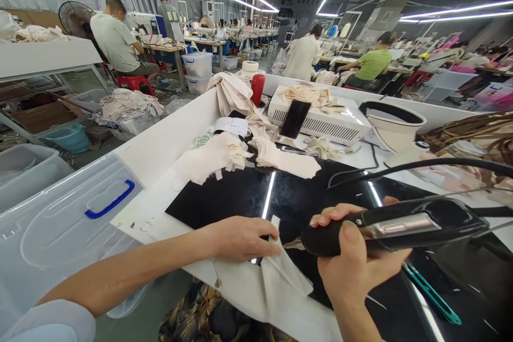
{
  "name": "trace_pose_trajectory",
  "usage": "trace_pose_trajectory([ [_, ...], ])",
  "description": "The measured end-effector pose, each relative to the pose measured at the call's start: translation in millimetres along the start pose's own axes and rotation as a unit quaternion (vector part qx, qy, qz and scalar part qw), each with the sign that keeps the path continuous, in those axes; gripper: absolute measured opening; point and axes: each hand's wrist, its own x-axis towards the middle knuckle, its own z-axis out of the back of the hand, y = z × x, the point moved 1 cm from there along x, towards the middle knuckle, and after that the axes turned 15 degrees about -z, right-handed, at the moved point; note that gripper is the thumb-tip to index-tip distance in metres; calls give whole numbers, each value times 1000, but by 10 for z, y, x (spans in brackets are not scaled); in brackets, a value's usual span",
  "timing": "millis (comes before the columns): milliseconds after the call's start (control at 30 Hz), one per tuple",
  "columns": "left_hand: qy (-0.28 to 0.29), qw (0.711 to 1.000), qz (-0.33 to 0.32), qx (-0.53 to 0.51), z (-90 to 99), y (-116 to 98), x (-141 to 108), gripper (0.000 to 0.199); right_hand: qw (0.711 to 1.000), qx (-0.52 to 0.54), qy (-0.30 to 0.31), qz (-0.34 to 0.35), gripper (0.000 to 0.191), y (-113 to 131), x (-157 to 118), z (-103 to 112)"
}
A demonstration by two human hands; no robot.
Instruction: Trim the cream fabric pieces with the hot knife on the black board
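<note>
My left hand (pixel 246 239) is closed on a cream fabric piece (pixel 282 270), fingers pinching its upper part over the front edge of the black board (pixel 236 197). The fabric's lower end spreads over the white table edge. In my right hand (pixel 352 262) is a black corded hand tool (pixel 385 227) with a silver panel, held pointing left. Its thin metal tip (pixel 294 245) is close to the fabric's right side; whether they touch I cannot tell. Beyond the hands lie two stacks of cut cream fabric pieces (pixel 286 159) (pixel 212 157).
Teal tweezers (pixel 433 294) lie on the board at right. Behind stand a white vented box (pixel 320 117), a phone (pixel 295 118) and a red cylinder (pixel 258 90). A black cable (pixel 425 163) arches over the right side. A lidded plastic bin (pixel 76 214) is at left. Several people work farther back.
</note>
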Motion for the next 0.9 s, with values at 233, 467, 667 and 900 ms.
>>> trace_pose_trajectory([
  [233,-11,1000,2,6,-47,4,-22,25,1000,-6,-5,-13,59,-40,17,-24],
  [467,-14,1000,10,4,-37,-8,-17,24,1000,5,-5,7,59,-48,61,-55],
  [667,-11,1000,9,-2,-41,3,-15,25,1000,1,6,-15,57,-117,62,-88],
  [900,-16,1000,13,-13,1,-6,-26,19,999,-31,23,-7,59,-34,133,90],
])
